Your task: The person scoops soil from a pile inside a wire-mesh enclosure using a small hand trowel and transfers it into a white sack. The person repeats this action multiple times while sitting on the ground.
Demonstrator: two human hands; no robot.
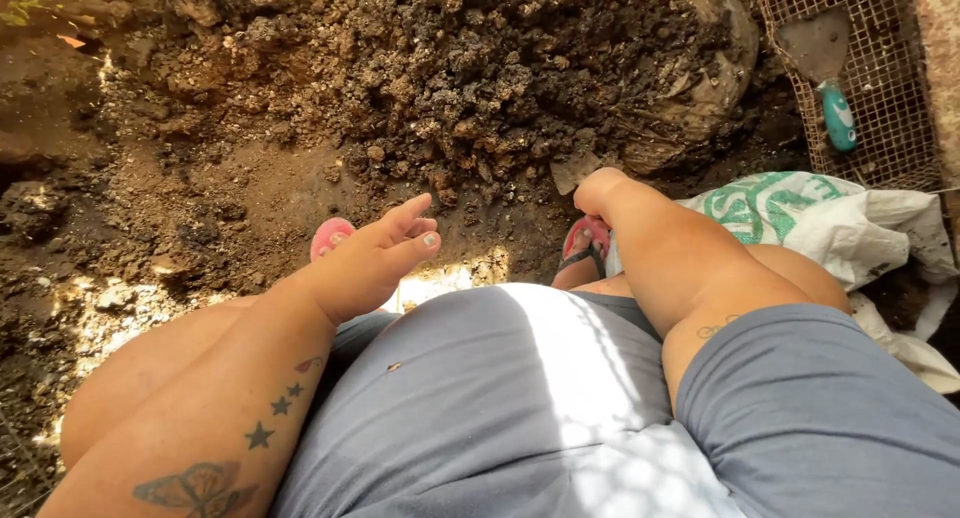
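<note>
- Head view: left hand (368,261) hangs empty with fingers spread loosely, above bare ground.
- Right hand (600,190) curls shut on a flat trowel blade (575,170) touching the soil heap (470,68) ahead.

ground: bare dark soil (200,178), clumpy heap (480,68) | light: sun patches | right: wire mesh (880,108)
</note>
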